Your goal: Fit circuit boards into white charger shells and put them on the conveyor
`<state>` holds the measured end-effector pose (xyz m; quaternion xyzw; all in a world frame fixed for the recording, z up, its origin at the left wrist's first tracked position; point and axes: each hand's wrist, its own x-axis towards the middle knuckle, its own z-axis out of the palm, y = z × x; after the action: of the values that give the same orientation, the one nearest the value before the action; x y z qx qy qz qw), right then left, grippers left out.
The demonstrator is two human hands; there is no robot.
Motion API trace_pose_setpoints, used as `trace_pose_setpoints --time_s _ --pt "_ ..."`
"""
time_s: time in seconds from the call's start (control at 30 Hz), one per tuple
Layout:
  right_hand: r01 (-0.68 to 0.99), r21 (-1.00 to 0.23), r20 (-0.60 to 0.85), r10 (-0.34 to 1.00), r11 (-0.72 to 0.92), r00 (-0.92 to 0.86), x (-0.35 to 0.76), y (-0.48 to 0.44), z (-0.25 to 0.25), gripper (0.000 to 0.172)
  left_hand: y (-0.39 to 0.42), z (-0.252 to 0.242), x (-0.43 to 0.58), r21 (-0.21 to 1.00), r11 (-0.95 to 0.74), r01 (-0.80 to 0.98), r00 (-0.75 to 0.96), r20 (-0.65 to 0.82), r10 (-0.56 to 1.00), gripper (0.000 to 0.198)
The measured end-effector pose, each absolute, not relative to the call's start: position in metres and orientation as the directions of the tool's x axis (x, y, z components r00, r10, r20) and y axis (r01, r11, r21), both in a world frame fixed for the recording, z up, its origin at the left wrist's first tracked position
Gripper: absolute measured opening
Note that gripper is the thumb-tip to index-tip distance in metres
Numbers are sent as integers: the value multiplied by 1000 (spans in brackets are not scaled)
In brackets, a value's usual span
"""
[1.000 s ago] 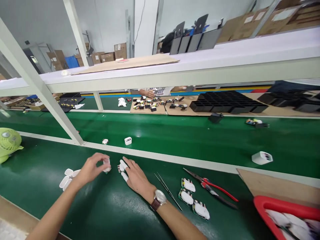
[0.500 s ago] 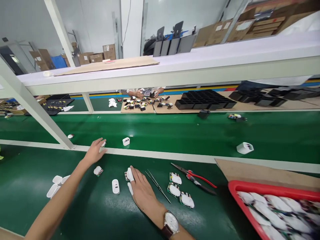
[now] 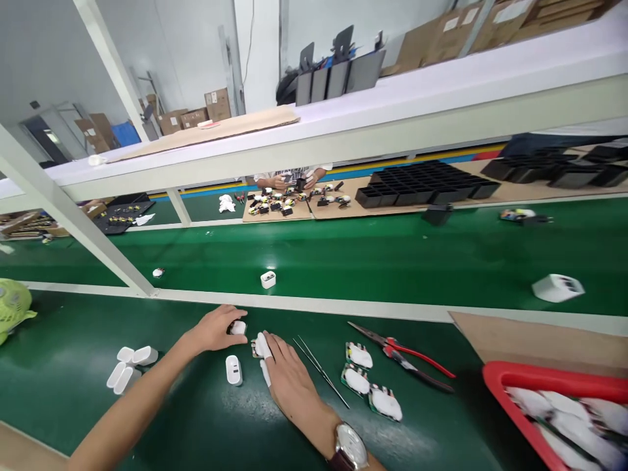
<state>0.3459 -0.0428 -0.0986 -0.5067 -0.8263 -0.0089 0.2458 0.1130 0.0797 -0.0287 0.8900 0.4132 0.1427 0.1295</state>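
Note:
My left hand [image 3: 216, 329] has its thumb and fingers closed around a small circuit board with a white pad [image 3: 238, 328], just above the green bench. Close to its right, my right hand [image 3: 289, 373], with white finger cots on thumb and index finger, lies low with its fingertips at another circuit board [image 3: 256, 348]. Below the two hands stands a white charger housing [image 3: 234, 370] with two port slots. Tweezers [image 3: 321, 371] lie beside my right hand. Further right are three white-padded boards [image 3: 356, 379] and red-handled long-nose pliers [image 3: 392, 347].
Several white housings [image 3: 126, 378] cluster left of my left forearm. A red tray [image 3: 510, 386] of padded boards sits at right by cardboard [image 3: 495, 330]. The green belt [image 3: 343, 261] carries a white housing [image 3: 268, 280]. Across it, a co-worker's hands [image 3: 307, 178] hold dark parts.
My left hand has drawn back from the belt edge toward my right hand, with a padded board in its fingers. My right hand stays by its board. The view has shifted slightly.

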Motion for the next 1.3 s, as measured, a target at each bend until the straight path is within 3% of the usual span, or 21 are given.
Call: trace_pose_setpoints --time_s 0.1,0.33,0.47,0.57,0.67,0.87,1.0,1.1,1.2,1.3 --pt "861 -196 429 830 470 -356 344 -42 -106 60 114 -8 80 314 -537 783 525 127 841 41" --pt "889 -194 309 885 416 -347 337 -46 -102 58 205 27 -15 205 2 979 -36 164 986 41" --pt "897 -175 282 894 406 -349 334 -50 -97 53 210 17 -33 195 109 975 -138 142 980 38" --pt "897 -179 280 895 404 -347 333 -51 -96 54 207 8 -23 219 48 975 -85 163 983 33" --pt "886 -194 241 896 422 -374 333 -50 -95 57 189 -4 7 270 -121 955 70 188 980 30" --pt "847 -314 325 887 428 -328 344 -48 -83 62 109 -32 64 353 -466 812 421 200 885 45" --pt "760 -448 431 859 471 -278 354 -46 -75 68 73 -26 65 373 -480 794 424 226 877 48" --pt "741 -455 474 839 493 -268 354 -44 -74 60 53 -5 62 462 -462 757 382 261 887 56" --pt "755 -426 491 828 499 -271 351 -41 -74 50 23 9 68 627 -470 621 537 96 838 79" --pt "752 -443 508 828 487 -237 351 -42 -69 41 -6 2 84 683 -448 578 672 -86 736 99"
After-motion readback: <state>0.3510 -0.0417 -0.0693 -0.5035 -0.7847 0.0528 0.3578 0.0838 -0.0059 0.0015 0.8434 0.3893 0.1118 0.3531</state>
